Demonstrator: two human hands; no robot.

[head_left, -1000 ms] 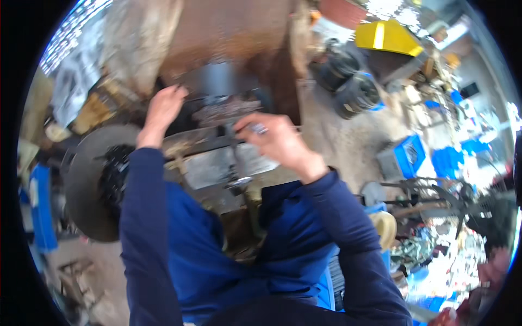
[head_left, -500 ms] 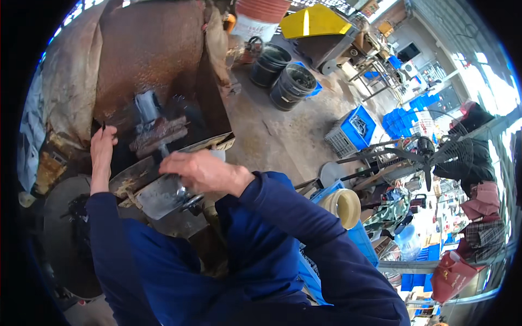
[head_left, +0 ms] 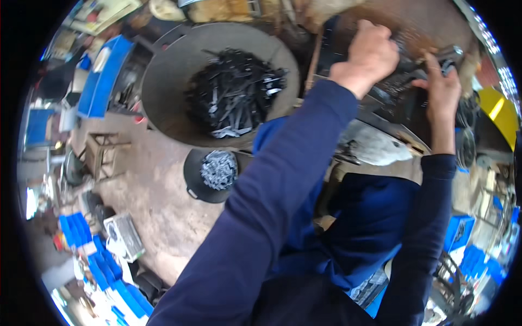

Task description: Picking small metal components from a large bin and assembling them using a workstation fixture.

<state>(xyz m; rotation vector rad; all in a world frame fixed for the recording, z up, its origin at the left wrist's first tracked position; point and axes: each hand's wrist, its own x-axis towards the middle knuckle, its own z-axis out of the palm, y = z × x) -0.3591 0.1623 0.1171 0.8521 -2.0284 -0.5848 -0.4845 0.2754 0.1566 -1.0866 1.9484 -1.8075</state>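
Item, sleeves, two: I log the left sleeve [head_left: 277,190] and the right sleeve [head_left: 418,233] as long, dark navy, matte cloth, plain-surfaced, softly creased, each ending in a straight cuff at the wrist. Item, hands, two: left hand [head_left: 372,52] and right hand [head_left: 443,92], both bare. Item, upper garment [head_left: 310,301], one: very dark navy, nearly black on my feed. Item, trousers [head_left: 375,214], one pair: blue, brighter than the sleeves, loose-cut, with deep folds and shaded creases.
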